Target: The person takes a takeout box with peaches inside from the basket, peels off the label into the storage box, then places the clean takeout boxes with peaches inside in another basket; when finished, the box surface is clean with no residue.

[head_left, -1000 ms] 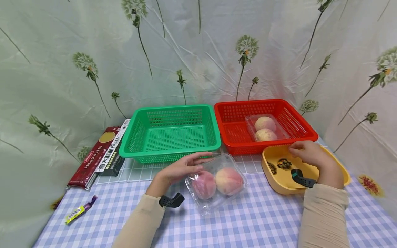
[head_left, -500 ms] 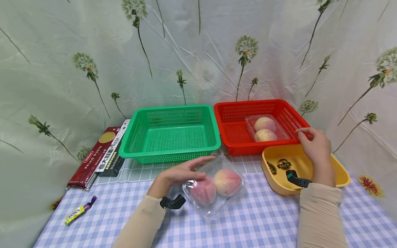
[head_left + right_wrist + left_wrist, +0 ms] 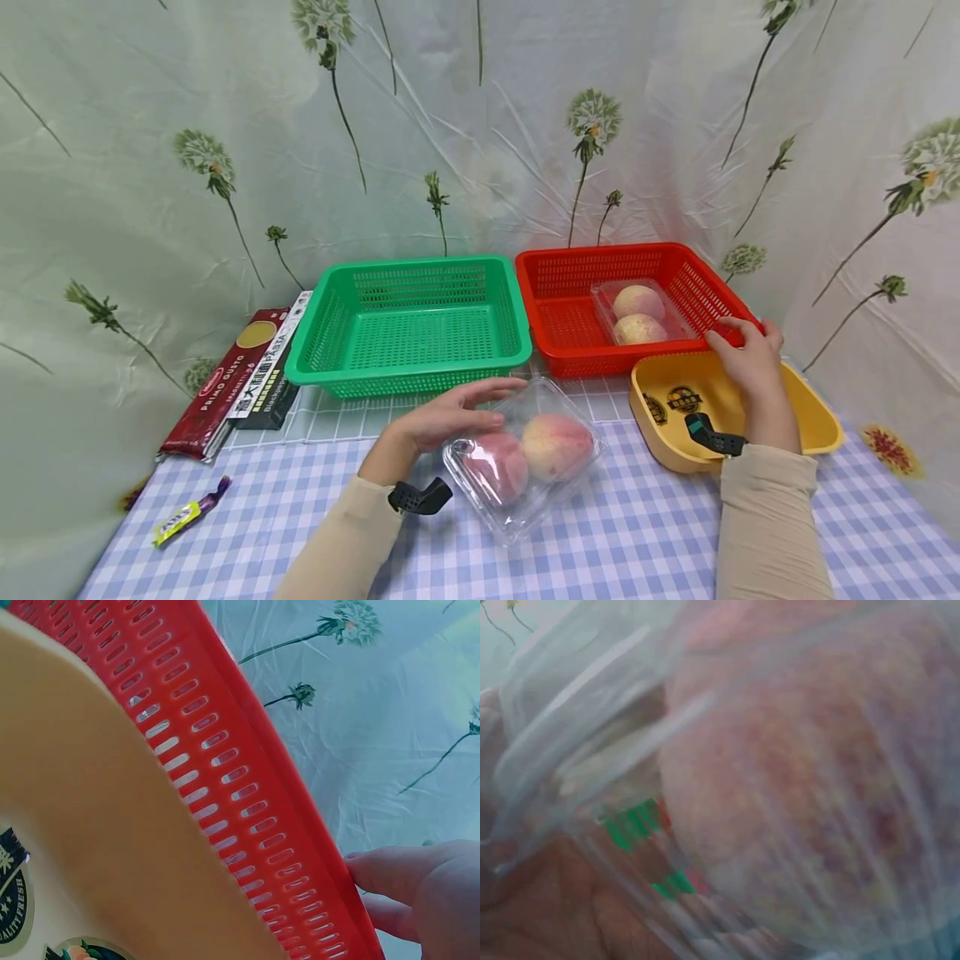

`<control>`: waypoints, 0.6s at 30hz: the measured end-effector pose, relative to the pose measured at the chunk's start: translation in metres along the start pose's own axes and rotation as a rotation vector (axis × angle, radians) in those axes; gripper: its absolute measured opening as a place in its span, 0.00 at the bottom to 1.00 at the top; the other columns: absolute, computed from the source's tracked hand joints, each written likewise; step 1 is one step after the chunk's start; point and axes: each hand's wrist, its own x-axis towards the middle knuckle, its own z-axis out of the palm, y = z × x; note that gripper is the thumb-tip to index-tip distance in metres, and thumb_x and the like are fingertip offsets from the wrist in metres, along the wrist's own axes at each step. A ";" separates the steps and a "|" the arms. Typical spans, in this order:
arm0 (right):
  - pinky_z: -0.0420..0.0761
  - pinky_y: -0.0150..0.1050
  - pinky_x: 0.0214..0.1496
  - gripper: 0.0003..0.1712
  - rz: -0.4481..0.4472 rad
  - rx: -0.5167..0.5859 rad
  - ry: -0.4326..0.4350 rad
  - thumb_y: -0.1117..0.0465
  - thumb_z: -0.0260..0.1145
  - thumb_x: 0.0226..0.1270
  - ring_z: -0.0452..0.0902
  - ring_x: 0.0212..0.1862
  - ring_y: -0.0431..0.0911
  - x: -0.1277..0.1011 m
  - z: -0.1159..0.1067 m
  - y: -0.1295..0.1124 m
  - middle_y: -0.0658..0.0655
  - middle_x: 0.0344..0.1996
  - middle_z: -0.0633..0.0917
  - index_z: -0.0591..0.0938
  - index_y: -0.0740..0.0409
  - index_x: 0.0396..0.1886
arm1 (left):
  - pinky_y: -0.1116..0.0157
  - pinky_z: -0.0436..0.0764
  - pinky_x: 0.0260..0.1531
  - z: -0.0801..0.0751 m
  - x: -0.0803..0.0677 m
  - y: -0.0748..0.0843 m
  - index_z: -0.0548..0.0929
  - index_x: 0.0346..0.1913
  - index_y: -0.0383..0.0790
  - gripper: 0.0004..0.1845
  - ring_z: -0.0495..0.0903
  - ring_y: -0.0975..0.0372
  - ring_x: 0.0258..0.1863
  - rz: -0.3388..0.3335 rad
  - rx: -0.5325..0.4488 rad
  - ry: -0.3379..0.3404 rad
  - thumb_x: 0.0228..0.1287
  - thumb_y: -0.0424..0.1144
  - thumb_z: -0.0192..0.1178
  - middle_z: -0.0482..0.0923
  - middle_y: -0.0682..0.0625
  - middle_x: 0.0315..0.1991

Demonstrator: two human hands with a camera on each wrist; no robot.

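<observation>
My left hand (image 3: 444, 418) grips the left edge of a clear plastic clamshell box (image 3: 517, 525) with two peaches (image 3: 557, 447) inside. The box stays tilted over the checked cloth. In the left wrist view one peach (image 3: 810, 795) fills most of the picture behind the plastic, and the palm (image 3: 562, 900) shows at lower left. At the front right corner of the red basket (image 3: 588, 362), my right hand (image 3: 753, 362) holds the rim between thumb and fingers. A similar clear box with two pale peaches (image 3: 639, 328) lies in that basket.
A green basket (image 3: 420, 375) stands left of the red one. The yellow tub (image 3: 675, 446) sits in front of the red basket, under my right wrist. Pasta packs (image 3: 232, 375) lie at the left, with a small candy wrapper (image 3: 191, 512) nearer. A floral curtain (image 3: 480, 125) hangs behind.
My right hand has moved from over the yellow tub back to the red basket's corner and taken its rim. My left hand and the peach box have shifted and tilted slightly.
</observation>
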 end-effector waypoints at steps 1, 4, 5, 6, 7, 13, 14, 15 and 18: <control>0.49 0.68 0.76 0.37 -0.004 0.003 -0.008 0.47 0.49 0.78 0.30 0.77 0.75 0.000 0.000 0.001 0.67 0.78 0.27 0.60 0.67 0.75 | 0.53 0.74 0.64 0.001 0.000 0.002 0.66 0.75 0.53 0.31 0.60 0.47 0.74 0.003 -0.007 0.008 0.70 0.40 0.58 0.60 0.47 0.77; 0.49 0.67 0.77 0.37 -0.012 0.016 -0.008 0.48 0.49 0.78 0.31 0.77 0.75 0.001 0.001 0.002 0.67 0.78 0.26 0.60 0.69 0.75 | 0.49 0.73 0.65 0.004 0.001 0.009 0.68 0.74 0.55 0.30 0.59 0.49 0.75 0.000 -0.011 0.061 0.69 0.43 0.58 0.61 0.51 0.76; 0.49 0.67 0.77 0.37 -0.015 0.018 -0.006 0.48 0.49 0.78 0.31 0.77 0.75 0.002 0.001 0.002 0.67 0.78 0.27 0.60 0.69 0.75 | 0.48 0.72 0.65 0.004 0.001 0.011 0.68 0.74 0.56 0.30 0.59 0.50 0.75 0.003 -0.015 0.081 0.69 0.43 0.57 0.61 0.52 0.76; 0.49 0.66 0.77 0.37 -0.018 0.017 -0.005 0.48 0.49 0.78 0.31 0.77 0.75 0.002 0.000 0.002 0.67 0.78 0.27 0.60 0.69 0.74 | 0.49 0.72 0.64 0.005 0.001 0.014 0.68 0.74 0.56 0.30 0.60 0.51 0.74 0.008 -0.027 0.102 0.69 0.43 0.57 0.62 0.52 0.76; 0.49 0.66 0.77 0.36 -0.019 0.020 -0.005 0.48 0.49 0.78 0.30 0.77 0.75 0.002 0.000 0.003 0.67 0.78 0.27 0.60 0.69 0.74 | 0.50 0.72 0.64 0.006 0.001 0.017 0.68 0.73 0.56 0.30 0.60 0.52 0.74 0.009 -0.040 0.124 0.69 0.42 0.57 0.62 0.52 0.76; 0.46 0.67 0.77 0.36 -0.031 0.017 -0.010 0.48 0.49 0.78 0.30 0.76 0.76 0.001 0.000 0.003 0.69 0.77 0.26 0.62 0.71 0.72 | 0.67 0.78 0.45 0.011 0.000 0.034 0.67 0.74 0.55 0.28 0.68 0.50 0.66 0.041 -0.152 0.233 0.71 0.41 0.53 0.64 0.48 0.74; 0.46 0.67 0.77 0.36 -0.032 0.014 -0.010 0.48 0.49 0.78 0.31 0.76 0.76 0.001 0.000 0.003 0.69 0.77 0.26 0.62 0.71 0.72 | 0.68 0.78 0.43 0.012 0.001 0.037 0.66 0.74 0.54 0.29 0.69 0.49 0.66 0.054 -0.179 0.245 0.72 0.41 0.53 0.65 0.46 0.74; 0.46 0.67 0.77 0.36 -0.032 0.010 -0.010 0.48 0.49 0.78 0.31 0.76 0.76 0.000 0.001 0.003 0.69 0.77 0.26 0.62 0.71 0.72 | 0.70 0.79 0.41 0.013 0.002 0.040 0.65 0.75 0.52 0.29 0.68 0.49 0.67 0.068 -0.202 0.258 0.72 0.41 0.52 0.65 0.45 0.74; 0.47 0.66 0.77 0.36 -0.026 0.015 -0.015 0.48 0.49 0.78 0.32 0.76 0.76 0.000 0.002 0.002 0.68 0.78 0.25 0.62 0.70 0.72 | 0.73 0.77 0.30 0.016 0.006 0.051 0.62 0.76 0.50 0.30 0.77 0.53 0.57 0.092 -0.259 0.324 0.73 0.41 0.51 0.64 0.43 0.74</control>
